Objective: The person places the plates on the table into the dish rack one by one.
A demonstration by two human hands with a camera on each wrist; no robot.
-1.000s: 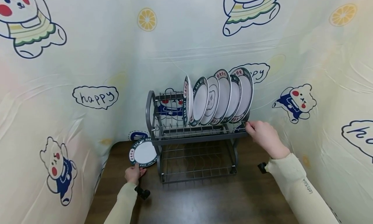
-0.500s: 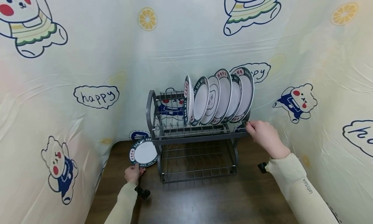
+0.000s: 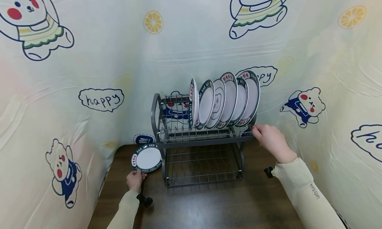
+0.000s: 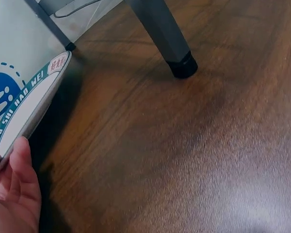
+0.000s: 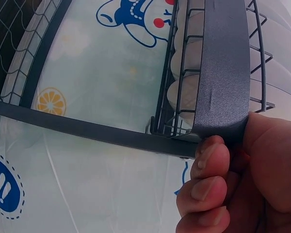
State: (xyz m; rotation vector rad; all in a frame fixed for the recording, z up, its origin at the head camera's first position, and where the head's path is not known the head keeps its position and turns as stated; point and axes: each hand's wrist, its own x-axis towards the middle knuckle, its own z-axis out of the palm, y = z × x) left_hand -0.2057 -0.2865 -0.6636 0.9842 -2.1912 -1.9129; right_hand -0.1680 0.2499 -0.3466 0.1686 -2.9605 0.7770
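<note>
My left hand [image 3: 135, 180] pinches the near edge of a round white plate [image 3: 148, 158] with a dark green lettered rim. In the left wrist view the plate [image 4: 31, 104] looks tilted, its near edge raised off the table, with fingers [image 4: 22, 158] under it. The plate's right side is hidden behind the dish rack's left leg. My right hand [image 3: 271, 139] grips the front right corner of the grey two-tier dish rack [image 3: 206, 143]; in the right wrist view its fingers [image 5: 208, 189] curl at the end of the frame bar [image 5: 225, 68].
Several plates [image 3: 206, 104] stand on edge in the upper tier's middle and right. Bare wire slots [image 3: 174, 118] lie at its left. The lower wire tier [image 3: 203, 162] stands on the brown wooden table [image 3: 221, 205]. A printed curtain [image 3: 119, 50] hangs behind and at both sides.
The left hand and its plate have shifted slightly left and toward me. My right hand stays on the rack corner, and the rack and its plates look unmoved.
</note>
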